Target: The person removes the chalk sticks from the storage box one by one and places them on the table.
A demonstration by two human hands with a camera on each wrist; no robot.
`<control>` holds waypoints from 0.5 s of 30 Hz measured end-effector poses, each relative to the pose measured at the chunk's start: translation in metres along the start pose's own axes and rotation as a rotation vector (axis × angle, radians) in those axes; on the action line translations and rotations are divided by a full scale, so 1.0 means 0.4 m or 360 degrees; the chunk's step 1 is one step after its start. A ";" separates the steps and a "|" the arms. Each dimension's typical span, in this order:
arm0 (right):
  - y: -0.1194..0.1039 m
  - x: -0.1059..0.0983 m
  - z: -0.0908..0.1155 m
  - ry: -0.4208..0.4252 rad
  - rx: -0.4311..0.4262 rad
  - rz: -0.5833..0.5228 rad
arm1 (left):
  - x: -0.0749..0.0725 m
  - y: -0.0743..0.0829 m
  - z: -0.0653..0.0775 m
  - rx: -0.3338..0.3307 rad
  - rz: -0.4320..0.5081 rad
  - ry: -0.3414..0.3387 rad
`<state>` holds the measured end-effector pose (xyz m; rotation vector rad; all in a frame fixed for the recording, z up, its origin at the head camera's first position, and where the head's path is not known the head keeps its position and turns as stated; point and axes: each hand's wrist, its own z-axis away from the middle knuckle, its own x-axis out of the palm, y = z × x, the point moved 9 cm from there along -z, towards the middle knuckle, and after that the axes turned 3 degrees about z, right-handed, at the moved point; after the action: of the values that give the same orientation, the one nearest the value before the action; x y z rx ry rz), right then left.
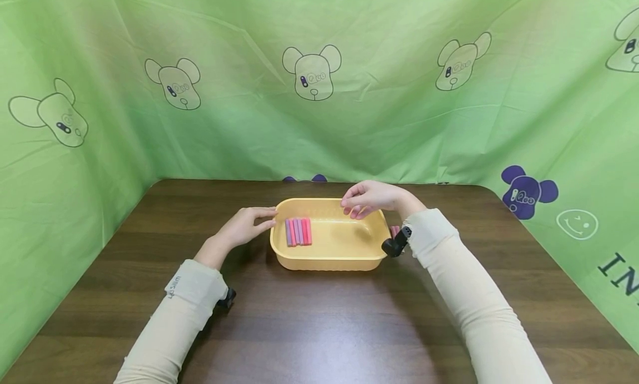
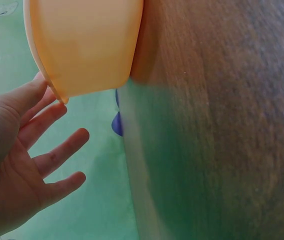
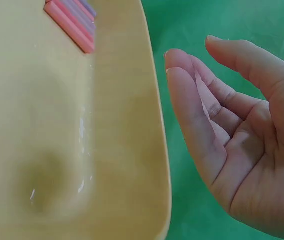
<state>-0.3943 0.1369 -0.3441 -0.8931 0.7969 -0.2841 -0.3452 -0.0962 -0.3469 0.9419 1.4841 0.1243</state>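
A yellow plastic tub (image 1: 329,264) stands on the table. Inside it, at its left end, pink and purple sticks (image 1: 298,232) lie side by side in a row. My left hand (image 1: 243,226) is at the tub's left end, with its fingertips on the rim and its fingers spread and fairly straight. In the left wrist view the tub's outer wall (image 2: 87,45) rises above that hand. My right hand (image 1: 371,198) hovers over the far right part of the tub, palm inward. Its fingers are loosely bent, and the right wrist view shows nothing between thumb and fingertips.
More pink sticks (image 1: 395,231) lie just outside the tub's right end, partly hidden by the black wrist camera (image 1: 396,243). The brown wooden table (image 1: 299,328) reaches back to a green printed cloth (image 1: 249,129), which hangs behind it and along both sides.
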 end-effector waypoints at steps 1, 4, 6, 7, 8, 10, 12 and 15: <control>-0.001 0.002 -0.004 -0.0004 -0.0002 0.0002 | 0.000 0.001 0.000 0.0001 -0.0001 0.0000; -0.001 0.008 -0.016 -0.0022 -0.0004 0.0010 | -0.001 0.002 0.000 -0.0008 -0.0007 -0.0006; -0.003 0.012 -0.022 -0.0030 -0.0008 0.0024 | -0.001 0.002 0.000 -0.0018 -0.0012 -0.0012; -0.003 0.014 -0.025 -0.0032 -0.0004 0.0031 | -0.001 0.002 0.001 -0.0023 -0.0014 -0.0015; -0.003 0.017 -0.028 -0.0037 -0.0001 0.0030 | -0.001 0.002 0.001 -0.0028 -0.0014 -0.0018; -0.002 0.021 -0.035 -0.0043 0.0004 0.0037 | -0.001 0.002 0.001 -0.0029 -0.0014 -0.0020; -0.001 0.025 -0.043 -0.0051 0.0008 0.0040 | 0.000 0.002 0.001 -0.0026 -0.0014 -0.0019; 0.005 0.031 -0.056 -0.0064 0.0029 0.0022 | 0.000 0.002 0.002 -0.0024 -0.0017 -0.0017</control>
<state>-0.4020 0.1183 -0.3601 -0.8735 0.7621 -0.2603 -0.3442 -0.0959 -0.3465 0.9212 1.4759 0.1224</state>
